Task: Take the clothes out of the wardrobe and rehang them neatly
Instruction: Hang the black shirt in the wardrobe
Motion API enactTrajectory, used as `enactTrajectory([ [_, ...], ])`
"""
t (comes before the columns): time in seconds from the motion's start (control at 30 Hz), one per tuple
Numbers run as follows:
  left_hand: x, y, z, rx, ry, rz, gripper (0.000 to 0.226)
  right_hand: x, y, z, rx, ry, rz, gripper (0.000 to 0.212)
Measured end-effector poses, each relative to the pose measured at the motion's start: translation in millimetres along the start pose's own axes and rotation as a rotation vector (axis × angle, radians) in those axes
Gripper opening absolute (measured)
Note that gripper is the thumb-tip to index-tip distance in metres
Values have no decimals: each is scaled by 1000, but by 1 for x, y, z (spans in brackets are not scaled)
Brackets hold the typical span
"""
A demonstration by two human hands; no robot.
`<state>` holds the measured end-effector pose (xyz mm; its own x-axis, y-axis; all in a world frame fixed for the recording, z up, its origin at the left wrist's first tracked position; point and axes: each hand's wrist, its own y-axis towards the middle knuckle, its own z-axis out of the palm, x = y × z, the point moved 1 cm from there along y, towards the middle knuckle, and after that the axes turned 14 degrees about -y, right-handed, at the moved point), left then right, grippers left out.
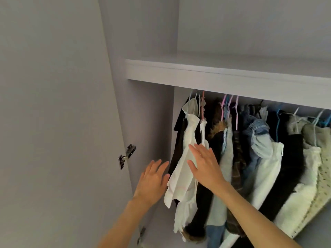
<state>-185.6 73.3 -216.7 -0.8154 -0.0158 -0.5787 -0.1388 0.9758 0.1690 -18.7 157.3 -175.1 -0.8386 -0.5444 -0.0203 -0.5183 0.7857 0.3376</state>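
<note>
Several garments hang crowded on coloured hangers (231, 108) under the wardrobe shelf (215, 76). At the left end hangs a white garment (186, 158), with a black coat with a fur trim (217, 127) beside it. Further right hang a denim piece (258, 129), a white top (268, 169) and cream knitwear (311, 158). My left hand (154, 181) is raised with straight fingers just left of the white garment. My right hand (204, 163) lies flat with spread fingers against the white garment and the black coat. Neither hand grips anything.
The open wardrobe door (53, 122) stands at the left, its metal hinge (127, 156) at hand height and a second hinge (141, 235) lower down. The wardrobe's side wall (150, 113) is right behind my left hand. The rail itself is hidden by the shelf.
</note>
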Motion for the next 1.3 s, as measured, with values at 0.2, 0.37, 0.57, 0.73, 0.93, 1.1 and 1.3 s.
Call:
enactTrajectory([
  [0.2,-9,59,-4,-4,-63,105,48,-21,55,5,-71,-54,49,49],
  [0.37,-18,97,5,-66,-245,135,46,-39,102,7,-12,-55,39,52],
  [0.57,-30,146,24,-98,-245,132,46,-52,119,33,19,-74,-51,68],
  [0.73,-37,176,35,-196,-276,78,50,-68,115,49,-79,11,-74,72],
  [0.93,-30,202,38,-368,-358,-25,21,-71,117,56,-96,9,-55,62],
  [1.1,-30,207,28,-502,-409,-11,19,-76,117,62,-102,20,-62,56],
  [1.3,-29,206,-15,-626,-434,13,17,-79,116,59,-91,76,-87,64],
])
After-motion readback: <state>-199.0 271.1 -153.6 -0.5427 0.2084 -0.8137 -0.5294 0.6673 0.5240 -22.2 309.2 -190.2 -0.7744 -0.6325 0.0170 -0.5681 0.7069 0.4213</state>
